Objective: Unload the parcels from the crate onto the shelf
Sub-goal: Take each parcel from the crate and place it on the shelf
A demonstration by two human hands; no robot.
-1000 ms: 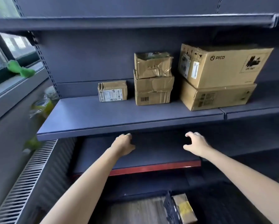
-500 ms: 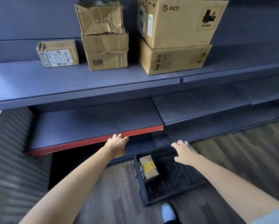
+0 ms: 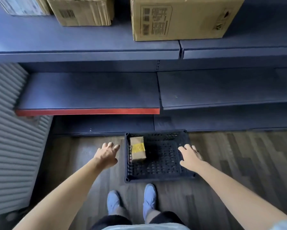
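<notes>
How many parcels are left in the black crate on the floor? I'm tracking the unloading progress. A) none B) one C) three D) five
B: a single brown parcel with a yellow tape band lies against the left wall of the black crate; the remaining crate floor shows only its bare grid.

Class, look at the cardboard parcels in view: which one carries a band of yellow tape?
The small parcel lying in the black crate on the floor. The cardboard boxes on the upper shelf show only printed labels.
</notes>
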